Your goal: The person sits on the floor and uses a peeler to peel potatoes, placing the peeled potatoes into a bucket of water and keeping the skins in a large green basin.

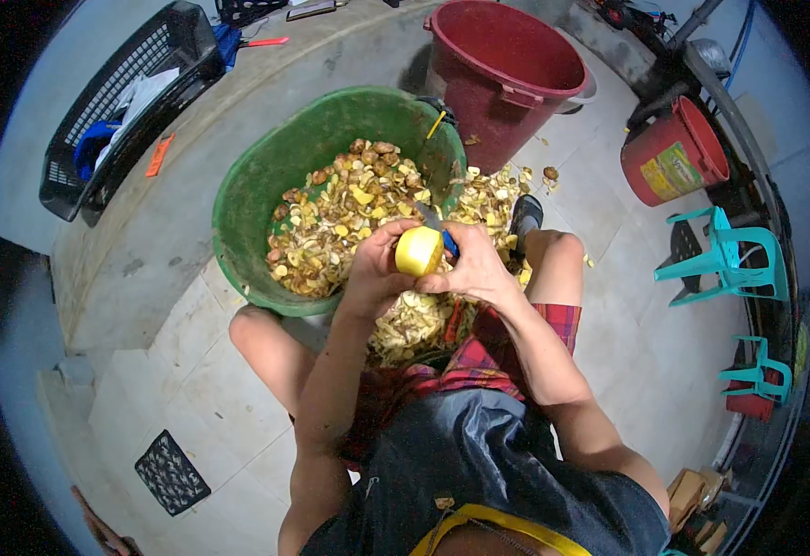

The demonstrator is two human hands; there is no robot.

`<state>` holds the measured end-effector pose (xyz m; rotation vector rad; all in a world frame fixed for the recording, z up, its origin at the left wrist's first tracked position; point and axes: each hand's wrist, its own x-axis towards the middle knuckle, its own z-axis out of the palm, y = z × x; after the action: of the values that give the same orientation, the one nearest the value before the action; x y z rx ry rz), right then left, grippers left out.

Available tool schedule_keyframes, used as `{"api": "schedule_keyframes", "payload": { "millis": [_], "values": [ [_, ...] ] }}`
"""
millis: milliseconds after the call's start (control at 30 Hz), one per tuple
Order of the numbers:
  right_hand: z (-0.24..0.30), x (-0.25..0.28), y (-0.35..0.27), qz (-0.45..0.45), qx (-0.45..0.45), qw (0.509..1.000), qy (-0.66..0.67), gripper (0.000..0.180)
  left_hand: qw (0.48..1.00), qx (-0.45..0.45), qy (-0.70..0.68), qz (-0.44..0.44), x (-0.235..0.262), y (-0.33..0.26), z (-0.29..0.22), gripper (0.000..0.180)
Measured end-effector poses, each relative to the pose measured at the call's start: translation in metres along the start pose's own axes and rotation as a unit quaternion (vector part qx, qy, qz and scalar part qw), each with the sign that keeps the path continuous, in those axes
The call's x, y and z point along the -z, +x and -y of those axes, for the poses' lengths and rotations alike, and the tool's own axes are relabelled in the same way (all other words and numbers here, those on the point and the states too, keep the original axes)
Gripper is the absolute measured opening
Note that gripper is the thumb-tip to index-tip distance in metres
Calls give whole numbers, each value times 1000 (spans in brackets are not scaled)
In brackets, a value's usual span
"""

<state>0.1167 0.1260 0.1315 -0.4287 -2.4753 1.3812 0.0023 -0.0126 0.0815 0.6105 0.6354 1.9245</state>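
Note:
My left hand (374, 271) is closed around a peeled yellow potato (418, 252), in front of my body between my knees. In my right hand (481, 266) is a knife with a blue handle (451, 244); its blade points up and away past the potato, and the right thumb rests near the potato's lower side. Just beyond my hands stands a green tub (241, 199), holding brown unpeeled potatoes (382, 159) and many pale peels (317, 246). More peelings (408, 324) lie heaped below my hands, partly hidden by my forearms.
A tall dark-red bin (479, 116) stands behind the tub, with scattered peels (488, 199) beside it. At right are a red bucket (641, 167) and teal stools (729, 259). A black basket (108, 120) with cloths sits on the ledge at left; a black mat (172, 473) lies behind-left.

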Motion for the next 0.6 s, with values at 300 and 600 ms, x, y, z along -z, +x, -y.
{"api": "schedule_keyframes", "payload": {
  "millis": [300,600],
  "values": [
    [-4,-5,-5,-8,16,999,-35,76,1000,-18,-24,-5,-13,0,1,79],
    [-3,-14,-6,-85,73,962,-250,59,992,-95,-11,-76,-2,5,12,74]
  ]
}}
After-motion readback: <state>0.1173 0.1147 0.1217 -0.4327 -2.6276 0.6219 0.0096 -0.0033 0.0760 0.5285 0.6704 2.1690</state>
